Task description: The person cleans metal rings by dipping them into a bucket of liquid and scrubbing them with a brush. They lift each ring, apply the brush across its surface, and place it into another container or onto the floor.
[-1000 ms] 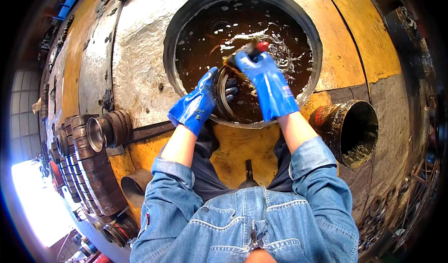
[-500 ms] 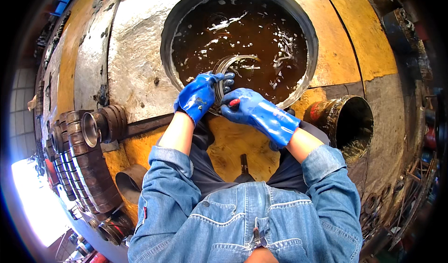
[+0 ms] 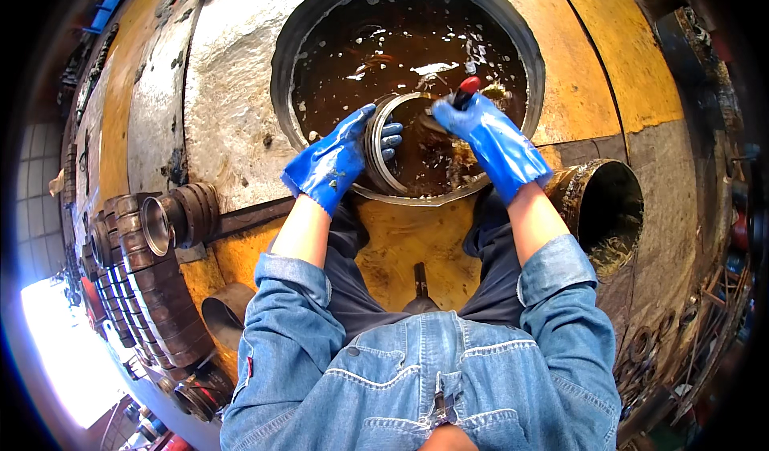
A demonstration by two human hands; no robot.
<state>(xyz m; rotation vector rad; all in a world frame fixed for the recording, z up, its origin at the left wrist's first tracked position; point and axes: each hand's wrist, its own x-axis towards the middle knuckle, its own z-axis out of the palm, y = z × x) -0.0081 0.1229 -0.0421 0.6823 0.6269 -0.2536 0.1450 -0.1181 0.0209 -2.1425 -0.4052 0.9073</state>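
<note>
My left hand (image 3: 336, 159), in a blue rubber glove, grips a ridged metal ring (image 3: 374, 148) at its left side, with the fingertips showing inside the opening. The ring stands tilted over the near edge of a round tub (image 3: 287, 118) of dark brown liquid (image 3: 360, 42). In my right hand (image 3: 481, 126), gloved alike, is a hand tool with a black, red-tipped handle (image 3: 468, 88). The handle points up and away from me. Its working end, beside the ring's right rim, is blurred, so its kind cannot be made out.
Dark metal rings (image 3: 160, 307) stand in rows at the left, beside a loose metal sleeve (image 3: 224, 315). A dirty open cylinder (image 3: 613, 215) lies at the right of the tub. Stained metal sheets (image 3: 240, 90) surround the tub. Small rings (image 3: 641, 343) lie at the far right.
My right hand has moved up and right, away from my left hand, and turned the tool so its red end points up. The ring now faces me more openly.
</note>
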